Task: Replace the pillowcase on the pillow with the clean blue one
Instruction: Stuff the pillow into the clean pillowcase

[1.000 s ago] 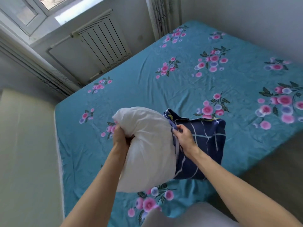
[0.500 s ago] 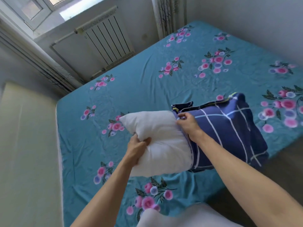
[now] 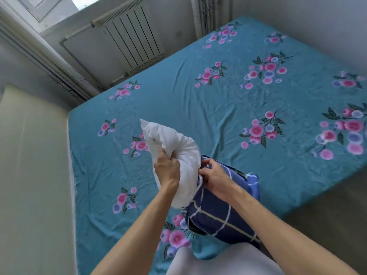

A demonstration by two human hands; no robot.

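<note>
From the head view, looking down over the bed with its teal flowered sheet: the white pillow is held up above the near part of the bed, one corner poking up and away, its lower end buried in the blue pillowcase; the left hand has its fingers dug into the pillow's bare white side, clenched round a fistful of it; the right hand sits just beside, at the mouth of the pillowcase, fingers curled and pinching the gathered edge of the dark checked cloth against the pillow; the two hands are nearly touching; the pillowcase hangs down from that grip toward the near edge of the bed, bunched and creased, with white and yellowish lines crossing it; beyond the far side of the bed, a white radiator stands under the window; to the left of the bed runs a pale cream surface; something white shows at the bottom of the view, at the bed's near edge, though I cannot tell what it is.
</note>
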